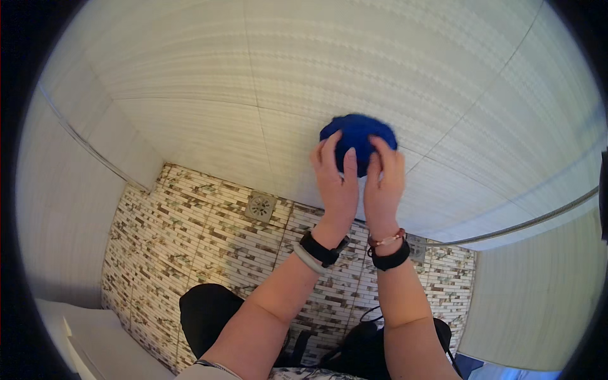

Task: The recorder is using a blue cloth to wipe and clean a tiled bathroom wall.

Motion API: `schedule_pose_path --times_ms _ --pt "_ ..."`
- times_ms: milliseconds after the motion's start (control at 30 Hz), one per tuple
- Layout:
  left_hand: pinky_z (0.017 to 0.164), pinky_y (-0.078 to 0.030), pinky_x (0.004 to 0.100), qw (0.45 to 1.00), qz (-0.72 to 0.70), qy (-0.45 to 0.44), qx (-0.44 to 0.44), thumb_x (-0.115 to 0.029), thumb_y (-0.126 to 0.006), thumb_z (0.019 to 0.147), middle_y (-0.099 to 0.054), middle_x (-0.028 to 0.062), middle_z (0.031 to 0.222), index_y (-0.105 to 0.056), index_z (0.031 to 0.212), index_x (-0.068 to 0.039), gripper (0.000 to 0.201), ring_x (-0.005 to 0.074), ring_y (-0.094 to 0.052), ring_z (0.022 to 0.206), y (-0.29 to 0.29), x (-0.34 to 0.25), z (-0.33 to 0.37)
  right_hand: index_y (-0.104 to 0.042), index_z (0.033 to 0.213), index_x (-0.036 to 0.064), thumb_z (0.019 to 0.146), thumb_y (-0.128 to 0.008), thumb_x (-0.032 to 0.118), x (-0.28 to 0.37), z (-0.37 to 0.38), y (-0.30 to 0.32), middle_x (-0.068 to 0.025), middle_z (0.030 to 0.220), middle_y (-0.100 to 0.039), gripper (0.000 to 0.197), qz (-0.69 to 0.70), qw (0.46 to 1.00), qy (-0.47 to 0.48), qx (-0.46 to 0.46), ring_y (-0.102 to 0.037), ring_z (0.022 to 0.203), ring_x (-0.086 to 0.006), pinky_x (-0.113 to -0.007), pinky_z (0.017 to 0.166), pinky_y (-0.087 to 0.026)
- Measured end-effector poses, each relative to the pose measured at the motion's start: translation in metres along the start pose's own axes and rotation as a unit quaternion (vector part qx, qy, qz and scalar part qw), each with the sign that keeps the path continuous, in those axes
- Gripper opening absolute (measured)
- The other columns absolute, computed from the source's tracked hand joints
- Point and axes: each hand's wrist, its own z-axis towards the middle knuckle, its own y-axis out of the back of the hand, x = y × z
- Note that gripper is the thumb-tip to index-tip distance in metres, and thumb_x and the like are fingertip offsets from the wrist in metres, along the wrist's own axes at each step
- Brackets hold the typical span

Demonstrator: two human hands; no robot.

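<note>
A bunched dark blue cloth (pixel 358 134) is in front of the pale tiled wall (pixel 209 69), held between my two hands. My left hand (pixel 335 183) grips its left side with curled fingers, the thumb lying over the front. From the other side my right hand (pixel 385 180) holds the cloth, its fingers bent over the right edge. The thumbs are close together near the cloth's lower part. Whether the back of the cloth touches the wall is hidden. Black bands circle both wrists.
Below is a floor of brown-and-white mosaic tile (pixel 221 240) with a square metal drain (pixel 260 206). Another drain (pixel 417 248) is partly behind my right wrist. A flexible metal hose (pixel 538 223) curves along the right. At lower left stands a white fixture (pixel 104 342).
</note>
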Motion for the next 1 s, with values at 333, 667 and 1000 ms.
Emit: schedule_pose_path --times_ms 333,667,1000 --pt "0.098 -0.033 0.0415 0.997 0.071 -0.014 0.031 0.0 -0.058 0.082 -0.036 0.0198 0.123 -0.043 0.119 -0.005 0.04 0.036 -0.038 0.115 -0.014 0.068 -0.052 -0.058 0.104 0.0077 0.083 -0.053 0.008 -0.06 -0.054 -0.02 -0.0205 0.09 -0.05 0.022 -0.112 0.994 -0.015 -0.007 -0.054 0.078 -0.0395 -0.044 0.064 -0.046" --pt "0.093 -0.038 0.0419 0.984 0.147 0.083 0.06 -0.002 -0.058 0.081 -0.04 0.0202 0.119 -0.042 0.118 -0.003 0.04 0.0378 -0.044 0.11 -0.004 0.096 -0.078 -0.054 0.105 0.0052 0.085 -0.049 0.004 -0.082 -0.094 -0.029 -0.0214 0.097 -0.05 0.02 -0.034 0.985 -0.134 0.103 -0.052 0.086 -0.0399 -0.043 0.075 -0.044" --pt "0.092 -0.04 0.0379 0.995 0.014 -0.045 0.089 -0.005 -0.059 0.084 -0.044 0.0185 0.118 -0.05 0.119 -0.006 0.036 0.0341 -0.046 0.11 -0.033 -0.012 -0.036 -0.056 0.106 0.0018 0.088 -0.045 0.003 -0.033 -0.014 0.035 -0.0202 0.097 -0.05 0.021 -0.01 0.992 -0.031 -0.119 -0.051 0.088 -0.035 -0.038 0.077 -0.043"
